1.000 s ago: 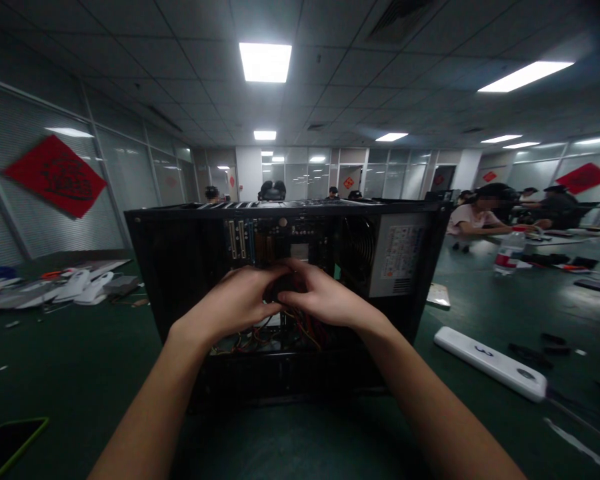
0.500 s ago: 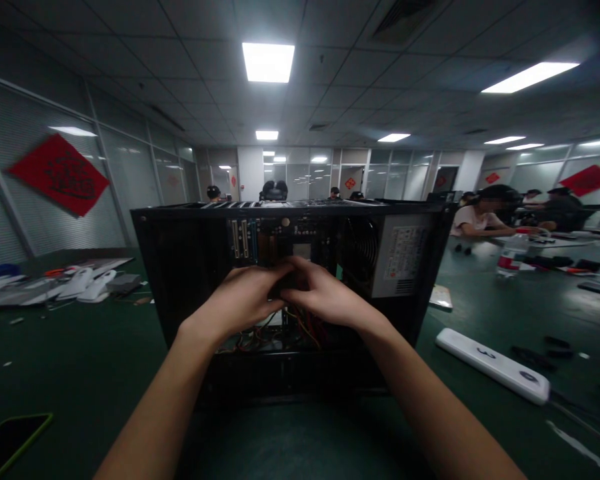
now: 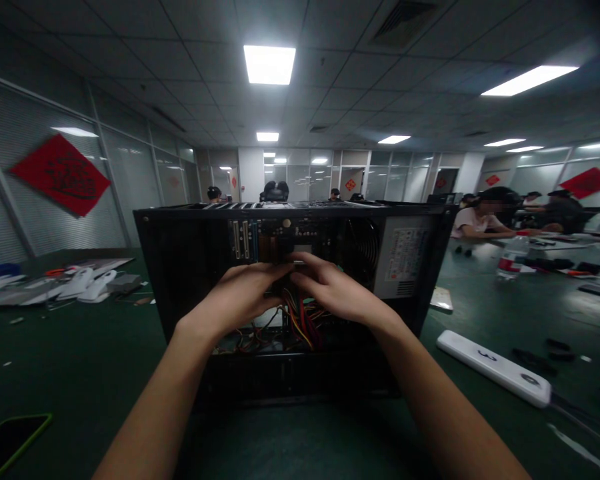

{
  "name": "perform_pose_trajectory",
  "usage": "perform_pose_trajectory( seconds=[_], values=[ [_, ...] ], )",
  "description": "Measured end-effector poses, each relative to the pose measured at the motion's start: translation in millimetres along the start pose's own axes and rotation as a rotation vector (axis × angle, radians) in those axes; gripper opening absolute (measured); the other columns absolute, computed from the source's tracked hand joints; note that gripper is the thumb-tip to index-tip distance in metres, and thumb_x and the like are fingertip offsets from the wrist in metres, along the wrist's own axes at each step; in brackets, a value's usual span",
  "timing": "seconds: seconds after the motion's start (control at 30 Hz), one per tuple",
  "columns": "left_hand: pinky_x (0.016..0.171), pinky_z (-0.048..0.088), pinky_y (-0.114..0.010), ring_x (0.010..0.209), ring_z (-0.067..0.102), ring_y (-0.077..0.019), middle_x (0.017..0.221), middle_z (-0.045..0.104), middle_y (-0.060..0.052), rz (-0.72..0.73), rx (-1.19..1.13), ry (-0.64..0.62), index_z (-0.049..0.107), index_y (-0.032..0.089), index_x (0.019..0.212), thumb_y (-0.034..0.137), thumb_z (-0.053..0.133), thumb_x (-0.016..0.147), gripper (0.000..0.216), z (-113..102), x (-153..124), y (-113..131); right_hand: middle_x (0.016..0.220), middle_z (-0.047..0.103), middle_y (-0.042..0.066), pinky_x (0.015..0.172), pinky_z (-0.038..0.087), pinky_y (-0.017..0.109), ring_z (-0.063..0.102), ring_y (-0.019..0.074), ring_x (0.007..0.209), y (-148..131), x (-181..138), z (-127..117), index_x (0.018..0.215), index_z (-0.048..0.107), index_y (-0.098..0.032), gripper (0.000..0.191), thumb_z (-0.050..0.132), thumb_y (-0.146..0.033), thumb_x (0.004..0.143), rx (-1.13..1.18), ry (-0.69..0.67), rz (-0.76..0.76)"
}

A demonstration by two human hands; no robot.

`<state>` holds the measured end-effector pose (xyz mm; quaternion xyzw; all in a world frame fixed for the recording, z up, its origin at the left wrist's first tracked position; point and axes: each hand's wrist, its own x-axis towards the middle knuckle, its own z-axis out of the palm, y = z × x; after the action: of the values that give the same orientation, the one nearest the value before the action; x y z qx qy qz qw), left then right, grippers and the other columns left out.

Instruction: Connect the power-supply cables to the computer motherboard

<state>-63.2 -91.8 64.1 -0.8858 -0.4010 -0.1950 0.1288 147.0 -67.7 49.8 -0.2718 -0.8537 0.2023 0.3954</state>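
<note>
An open black computer case [image 3: 180, 267] lies on its side on the dark green table in front of me. Both my hands reach into it. My left hand [image 3: 243, 293] and my right hand [image 3: 330, 290] meet over a small dark part deep in the case, fingers curled around it; I cannot make out what it is. Red, yellow and black wires [image 3: 300, 327] hang below my hands. The power supply [image 3: 405, 253] with its white label sits at the case's right end.
A white power strip [image 3: 495, 367] lies to the right of the case. A phone [image 3: 10, 440] with a green edge is at the near left. White parts [image 3: 87, 287] lie at the far left. Other people sit at a table [image 3: 555, 240] at the right.
Both hands have risen slightly inside the case and the right hand has shifted a little right, so more of the coloured wires shows beneath them.
</note>
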Motion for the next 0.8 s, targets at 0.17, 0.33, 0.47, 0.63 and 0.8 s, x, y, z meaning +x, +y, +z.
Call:
perform_pose_trajectory(
  seconds=[0.17,0.33,0.47,0.63,0.8],
  values=[
    [0.106,0.045,-0.038,0.129,0.056,-0.0251,0.143,0.057,-0.003,0.0,-0.055,-0.032,0.048,0.032,0.14,0.03,0.061,0.091,0.051,-1,-2,-4,0.114,0.068,0.01,0.092,0.052,0.038,0.065,0.0213,0.105,1,-6,-9,0.139,0.048,-0.018,0.045,0.047,-0.012,0.094,-0.283,0.028,-0.141],
    [0.093,0.051,-0.034,0.116,0.064,-0.0256,0.127,0.068,-0.005,-0.075,-0.115,-0.095,0.052,0.028,0.135,0.029,0.066,0.088,0.05,-6,-1,-2,0.131,0.056,0.016,0.094,0.052,0.044,0.054,0.0283,0.12,19,-5,6,0.13,0.058,-0.019,0.037,0.049,-0.014,0.095,-0.672,0.125,-0.323],
    [0.09,0.051,-0.032,0.111,0.066,-0.0246,0.125,0.069,-0.006,-0.09,-0.181,-0.108,0.056,0.026,0.131,0.031,0.068,0.086,0.047,-9,0,1,0.126,0.06,0.013,0.095,0.052,0.044,0.054,0.0274,0.121,38,-4,14,0.125,0.062,-0.022,0.032,0.042,-0.02,0.1,-0.713,0.128,-0.447],
    [0.097,0.049,-0.035,0.118,0.063,-0.0259,0.13,0.066,-0.006,-0.025,-0.229,-0.113,0.058,0.026,0.129,0.033,0.069,0.085,0.046,-1,3,1,0.12,0.065,0.01,0.098,0.051,0.045,0.057,0.0264,0.12,43,-7,13,0.113,0.07,-0.027,0.028,0.046,-0.023,0.1,-0.621,0.092,-0.562],
    [0.103,0.046,-0.035,0.123,0.059,-0.0244,0.136,0.062,-0.007,0.021,-0.286,-0.135,0.056,0.026,0.134,0.027,0.065,0.087,0.048,4,6,1,0.109,0.069,0.01,0.093,0.054,0.045,0.061,0.0262,0.114,42,-10,15,0.109,0.072,-0.026,0.025,0.048,-0.026,0.099,-0.576,0.051,-0.613]
  ],
)
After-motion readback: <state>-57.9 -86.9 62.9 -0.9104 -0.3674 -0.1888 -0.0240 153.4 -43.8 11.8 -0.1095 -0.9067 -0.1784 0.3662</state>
